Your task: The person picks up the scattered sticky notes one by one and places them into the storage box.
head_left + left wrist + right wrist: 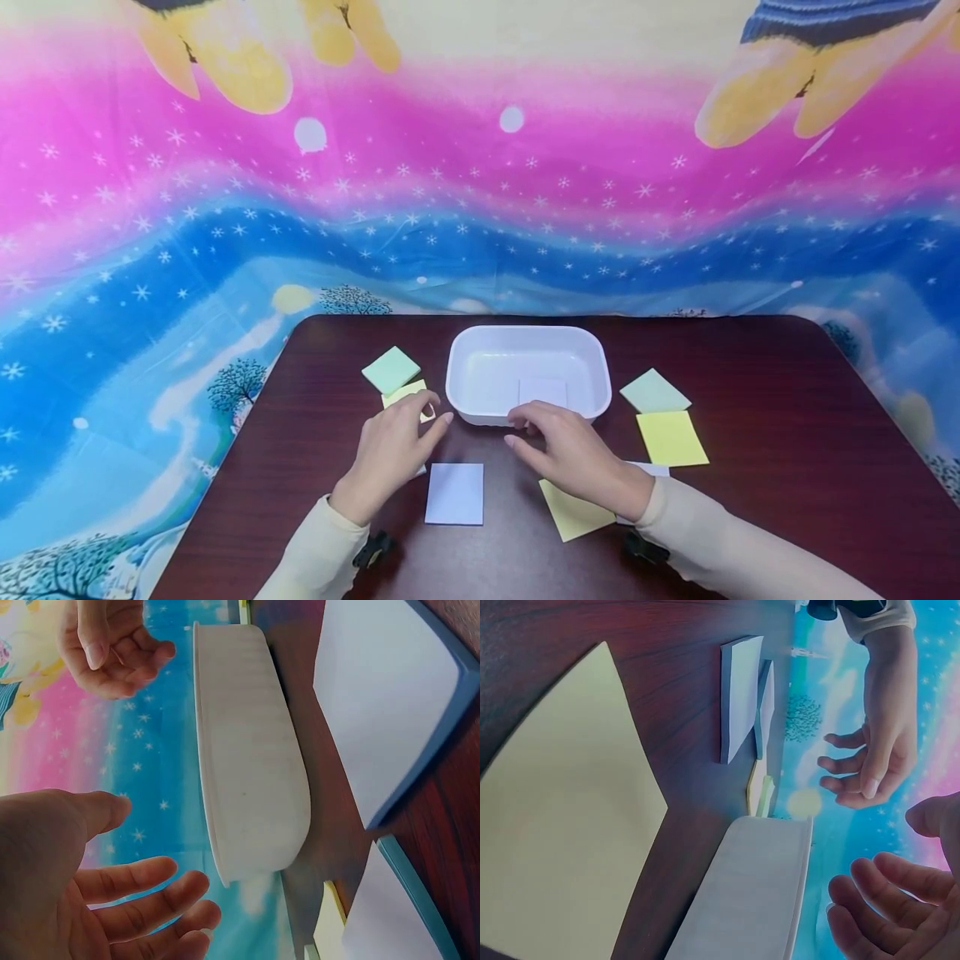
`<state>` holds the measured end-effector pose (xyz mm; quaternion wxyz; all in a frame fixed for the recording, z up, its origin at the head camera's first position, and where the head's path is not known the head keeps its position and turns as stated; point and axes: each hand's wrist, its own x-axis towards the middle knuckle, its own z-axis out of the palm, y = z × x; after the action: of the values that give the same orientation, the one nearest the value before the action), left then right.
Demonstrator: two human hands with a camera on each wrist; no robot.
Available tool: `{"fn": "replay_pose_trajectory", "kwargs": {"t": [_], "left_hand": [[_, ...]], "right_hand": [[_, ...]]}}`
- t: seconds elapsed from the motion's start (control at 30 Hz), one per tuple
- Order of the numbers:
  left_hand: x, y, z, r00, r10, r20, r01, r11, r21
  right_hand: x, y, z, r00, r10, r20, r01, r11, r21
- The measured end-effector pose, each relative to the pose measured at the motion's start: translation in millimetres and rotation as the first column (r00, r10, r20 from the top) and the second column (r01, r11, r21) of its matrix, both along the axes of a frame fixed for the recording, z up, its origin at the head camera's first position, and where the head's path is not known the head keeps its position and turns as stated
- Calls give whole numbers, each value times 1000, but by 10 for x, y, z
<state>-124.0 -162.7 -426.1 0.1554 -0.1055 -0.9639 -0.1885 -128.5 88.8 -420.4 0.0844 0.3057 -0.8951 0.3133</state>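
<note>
Both hands hover over the table in front of a white plastic tub (472,375), holding nothing. My left hand (386,450), its fingers loosely bent in the left wrist view, is above a yellow sticky note pad (401,394) and left of a lavender pad (454,494). My right hand (573,458) is at the tub's near right edge, over a pale yellow pad (576,510); its fingers are also loosely bent in the right wrist view. Inside the tub lies a pale lavender pad (543,390). A whitish pad (651,470) is partly hidden under the right wrist.
A light green pad (392,369) lies left of the tub. To the right are another green pad (655,390) and a bright yellow pad (672,437). The dark wooden table (787,400) ends at a patterned cloth backdrop (480,183).
</note>
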Motion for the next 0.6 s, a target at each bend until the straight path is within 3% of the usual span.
{"fn": "replay_pose_trajectory", "kwargs": {"t": [0.3, 0.6], "left_hand": [[-70, -91, -36, 1000, 17, -18, -17, 1000, -12], [-121, -158, -19, 999, 35, 12, -35, 999, -3]], "right_hand": [[-2, -47, -36, 1000, 9, 11, -9, 1000, -14], [-21, -82, -50, 1000, 24, -15, -24, 1000, -12]]}}
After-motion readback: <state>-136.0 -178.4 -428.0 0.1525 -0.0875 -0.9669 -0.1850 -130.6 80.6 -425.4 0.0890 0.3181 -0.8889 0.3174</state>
